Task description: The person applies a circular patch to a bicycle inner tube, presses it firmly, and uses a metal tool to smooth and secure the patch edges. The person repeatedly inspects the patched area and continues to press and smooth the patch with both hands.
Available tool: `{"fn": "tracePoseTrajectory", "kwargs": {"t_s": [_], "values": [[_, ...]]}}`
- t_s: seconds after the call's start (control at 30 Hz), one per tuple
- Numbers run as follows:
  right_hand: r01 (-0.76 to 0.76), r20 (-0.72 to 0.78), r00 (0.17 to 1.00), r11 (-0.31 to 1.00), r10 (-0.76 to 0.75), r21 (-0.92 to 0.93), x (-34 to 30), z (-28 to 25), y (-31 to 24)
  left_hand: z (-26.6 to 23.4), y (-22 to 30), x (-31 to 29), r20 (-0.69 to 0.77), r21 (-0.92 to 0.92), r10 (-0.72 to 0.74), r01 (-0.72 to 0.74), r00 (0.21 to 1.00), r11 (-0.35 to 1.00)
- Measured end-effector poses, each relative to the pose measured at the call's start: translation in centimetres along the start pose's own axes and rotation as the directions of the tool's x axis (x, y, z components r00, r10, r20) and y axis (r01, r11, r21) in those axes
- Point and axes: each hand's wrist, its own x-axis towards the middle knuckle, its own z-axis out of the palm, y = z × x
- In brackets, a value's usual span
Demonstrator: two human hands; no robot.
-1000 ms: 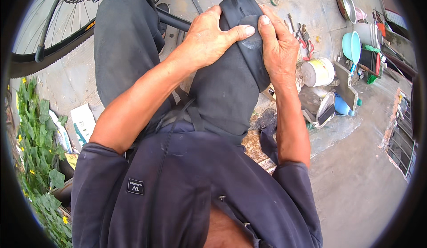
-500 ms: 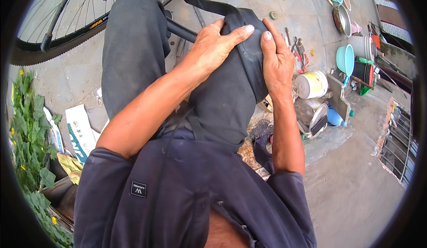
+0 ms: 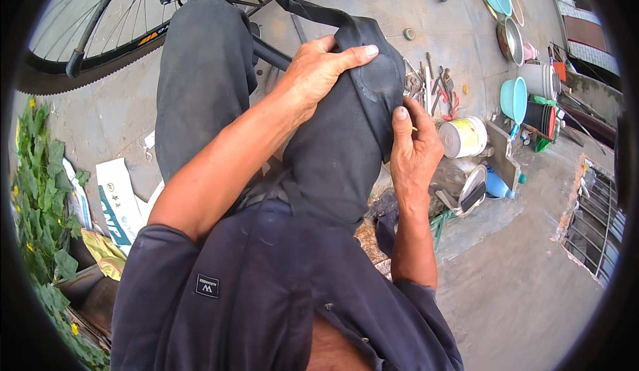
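Note:
A black rubber inner tube (image 3: 377, 94) lies flat over my right knee, running up toward the bicycle and down the thigh's outer side. On its upper face, over the knee, shows a rounded, smudged outline. My left hand (image 3: 318, 71) is closed on the tube at the knee, thumb on top, its other fingers partly hidden. My right hand (image 3: 415, 148) is beside the tube's right edge, thumb up and fingers curled. A tiny pale bit shows between its fingers; what they hold is not clear.
A bicycle wheel (image 3: 100, 31) stands at upper left. Hand tools (image 3: 444, 91) and a tape roll (image 3: 409, 34) lie beyond my right hand. A white bucket (image 3: 464, 137), a teal basin (image 3: 513, 99) and a blue bottle (image 3: 498, 183) are at right. Leafy plants (image 3: 40, 191) line the left.
My right hand has come off the smudged area and moved down along the tube's right edge, its fingers curling. My left hand stays on the tube.

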Motion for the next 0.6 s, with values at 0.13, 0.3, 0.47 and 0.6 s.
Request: {"fn": "tracePoseTrajectory", "kwargs": {"t_s": [0.13,0.3,0.47,0.6], "values": [[0.026,0.032,0.999,0.997,-0.029,0.069,-0.7,-0.2,0.5,-0.5,0.6,1.2,-0.058,-0.155,-0.011,0.001,0.998,0.988],[0.116,0.042,0.992,0.989,-0.121,0.095,0.4,-0.9,1.4,-0.6,3.0,2.5,-0.061,0.052,0.03,-0.026,0.998,0.998],[0.107,-0.028,0.994,0.985,-0.104,0.138,3.7,-0.4,1.8,1.6,6.5,5.1,-0.021,0.185,0.114,-0.108,0.993,0.977],[0.037,-0.044,0.999,0.984,-0.03,0.172,7.2,1.3,3.5,0.9,6.2,10.9,-0.046,0.314,0.098,-0.078,0.994,0.946]]}}
